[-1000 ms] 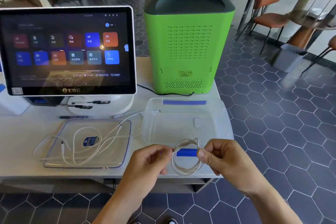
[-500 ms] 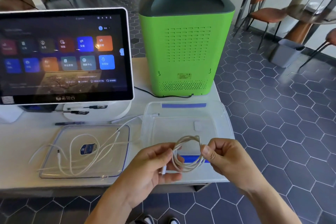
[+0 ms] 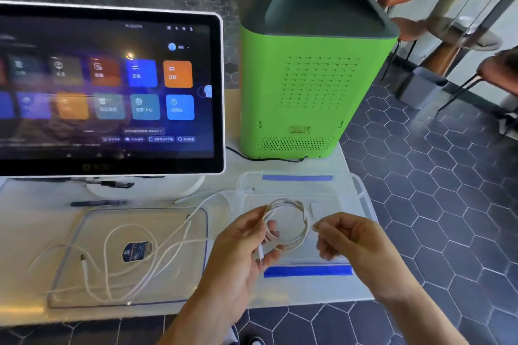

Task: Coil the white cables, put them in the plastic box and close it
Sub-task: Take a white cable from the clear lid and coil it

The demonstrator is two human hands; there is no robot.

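Both hands meet above the clear plastic box (image 3: 361, 199): the left hand (image 3: 241, 246) grips a coiled white cable (image 3: 288, 221), and the right hand (image 3: 347, 238) pinches its far side. A second loose white cable (image 3: 117, 260) sprawls over the clear flat lid (image 3: 70, 255) beside it, on the white table (image 3: 28, 216).

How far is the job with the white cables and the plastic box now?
Done: one cable is wound into a coil. In hand: the left hand grips that coil above the open box; the right hand is beside it. Left: the second cable lies loose across the lid, so coiling it, boxing both and closing remain.
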